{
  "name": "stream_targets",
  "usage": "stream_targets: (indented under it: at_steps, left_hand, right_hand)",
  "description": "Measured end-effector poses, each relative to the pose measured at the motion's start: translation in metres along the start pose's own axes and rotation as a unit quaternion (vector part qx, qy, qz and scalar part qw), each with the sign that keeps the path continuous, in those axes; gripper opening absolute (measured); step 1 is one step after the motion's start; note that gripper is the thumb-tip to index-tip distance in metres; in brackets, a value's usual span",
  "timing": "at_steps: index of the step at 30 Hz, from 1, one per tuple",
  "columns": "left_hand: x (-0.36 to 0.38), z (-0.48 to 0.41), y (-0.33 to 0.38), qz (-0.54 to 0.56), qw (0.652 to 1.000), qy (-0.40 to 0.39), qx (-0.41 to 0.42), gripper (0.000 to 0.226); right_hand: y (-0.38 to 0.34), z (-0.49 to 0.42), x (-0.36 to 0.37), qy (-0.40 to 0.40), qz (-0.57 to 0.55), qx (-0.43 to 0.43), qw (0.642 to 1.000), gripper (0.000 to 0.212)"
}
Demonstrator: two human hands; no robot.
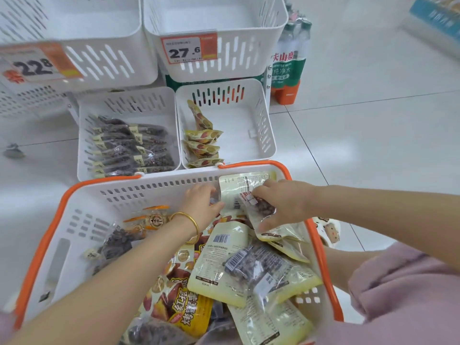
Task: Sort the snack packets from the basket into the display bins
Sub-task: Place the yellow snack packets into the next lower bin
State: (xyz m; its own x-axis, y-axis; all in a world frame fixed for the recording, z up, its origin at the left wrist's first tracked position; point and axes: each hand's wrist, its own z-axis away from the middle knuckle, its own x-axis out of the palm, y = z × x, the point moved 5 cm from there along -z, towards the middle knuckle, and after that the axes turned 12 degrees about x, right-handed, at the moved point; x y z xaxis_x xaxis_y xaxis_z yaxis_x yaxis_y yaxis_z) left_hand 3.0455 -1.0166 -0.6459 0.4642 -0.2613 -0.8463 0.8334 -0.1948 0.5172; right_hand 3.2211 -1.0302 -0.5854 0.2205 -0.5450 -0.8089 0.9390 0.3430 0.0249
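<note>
- The basket (82, 220), white with an orange rim, sits front and centre on the tiled floor, just in front of the two low bins.
- It's loaded with mixed packets (221, 265), mostly heaped toward the right side. There's also an orange one (153, 219) and a dark one (117, 242) lying further left.
- The right hand (281, 205) is over the far right corner of the basket, thumb below and fingers on top, pinching a clear packet (261, 211) with brown stuff inside.
- The left hand (199, 205), gold bangle (186, 222) on the wrist, is reaching in next to it. Its thumb is against a pale packet (236, 192) standing at the back wall. Honestly can't tell if it's actually gripping anything.
- The low left bin (84, 135) has a neat row of dark packets (129, 145).
- The low right bin (261, 125) has a few yellow packets (202, 143) stacked along its left wall.
- There are two more white bins above, the left one (104, 33) with a 22.8 tag (37, 66) and the right one (236, 53) with a 27.6 tag (186, 49).
- A pack of water bottles (288, 61) stands right of the bins.
- There's pink clothing (410, 295) at the bottom right.
</note>
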Motion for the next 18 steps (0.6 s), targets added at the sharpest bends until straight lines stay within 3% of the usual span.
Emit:
stream_targets:
  at_steps: [6,10,15,18]
  left_hand:
    - [0.012,-0.011,0.003,0.034,0.998,0.007,-0.046,0.024]
    - [0.006,-0.007,0.003,0.061,0.997,0.013,-0.038,0.018]
    - [-0.022,0.014,0.003,0.101,0.993,0.040,-0.035,0.010]
    - [-0.021,0.035,0.016,0.141,0.989,-0.047,-0.012,0.019]
  right_hand:
    - [0.000,-0.006,0.008,-0.011,-0.124,0.044,0.991,0.091]
    - [-0.012,-0.011,0.015,0.049,-0.132,0.098,0.985,0.067]
    - [-0.010,-0.009,-0.008,0.035,-0.277,0.076,0.957,0.052]
    - [-0.006,-0.003,-0.024,0.056,-0.328,0.059,0.941,0.044]
